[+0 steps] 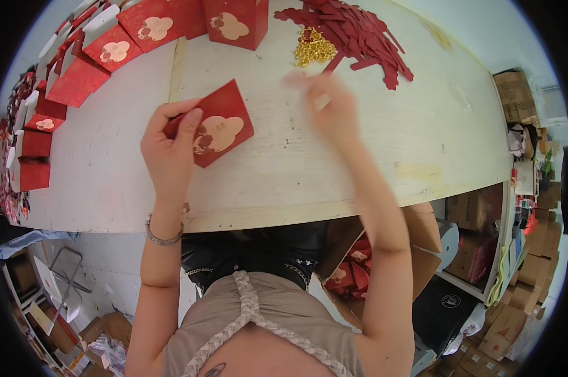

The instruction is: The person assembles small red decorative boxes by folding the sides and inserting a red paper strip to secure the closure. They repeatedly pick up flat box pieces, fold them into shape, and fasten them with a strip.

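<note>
My left hand grips a red paper box by its left end, thumb on top. The box is tilted above the white table, and a pale flower-shaped patch shows on its face. My right hand is smeared by motion over the table, to the right of the box. Its fingers point toward a small heap of gold fasteners, and whether they hold anything cannot be made out. Beside the fasteners lies a loose pile of dark red paper strips.
Red boxes stand in a curved row along the table's far left side, and another red box stands at the back. Below the front edge of the table, on my right, an open carton holds red pieces. Cardboard boxes are stacked at far right.
</note>
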`<state>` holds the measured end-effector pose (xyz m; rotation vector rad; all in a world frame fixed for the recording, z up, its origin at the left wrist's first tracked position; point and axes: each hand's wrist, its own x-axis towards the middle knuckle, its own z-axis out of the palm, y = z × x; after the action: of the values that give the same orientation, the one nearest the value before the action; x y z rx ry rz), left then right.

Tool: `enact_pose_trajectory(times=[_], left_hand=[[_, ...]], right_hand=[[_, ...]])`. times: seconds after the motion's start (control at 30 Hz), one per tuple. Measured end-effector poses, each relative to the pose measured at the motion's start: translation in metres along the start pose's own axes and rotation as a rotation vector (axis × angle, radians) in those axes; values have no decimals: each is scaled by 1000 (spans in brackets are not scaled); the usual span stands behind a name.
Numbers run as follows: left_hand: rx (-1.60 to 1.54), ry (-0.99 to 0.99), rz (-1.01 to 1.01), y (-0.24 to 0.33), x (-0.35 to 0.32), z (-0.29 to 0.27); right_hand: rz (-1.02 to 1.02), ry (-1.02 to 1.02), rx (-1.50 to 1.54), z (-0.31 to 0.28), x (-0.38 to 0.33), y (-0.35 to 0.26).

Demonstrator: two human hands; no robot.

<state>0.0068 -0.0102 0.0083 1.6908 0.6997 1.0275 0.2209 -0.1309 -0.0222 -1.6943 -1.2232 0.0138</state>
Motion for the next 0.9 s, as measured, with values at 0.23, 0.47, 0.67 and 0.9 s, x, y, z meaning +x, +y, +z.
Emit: enact_pose_trajectory(times=[0.23,0.47,0.67,0.9], left_hand=[[-57,-24,39,-12,21,0],[-147,-133,12,-12,27,-6],[-207,-167,-9,-15,30,-3],[-266,-200,-5,-13,27,1]], right_hand=[[-164,-264,-1040,-110,52,148],[-341,-423,-1032,-118,59,137],[-252,-491,-1127,-118,65,130],[570,243,112,-103,62,27]])
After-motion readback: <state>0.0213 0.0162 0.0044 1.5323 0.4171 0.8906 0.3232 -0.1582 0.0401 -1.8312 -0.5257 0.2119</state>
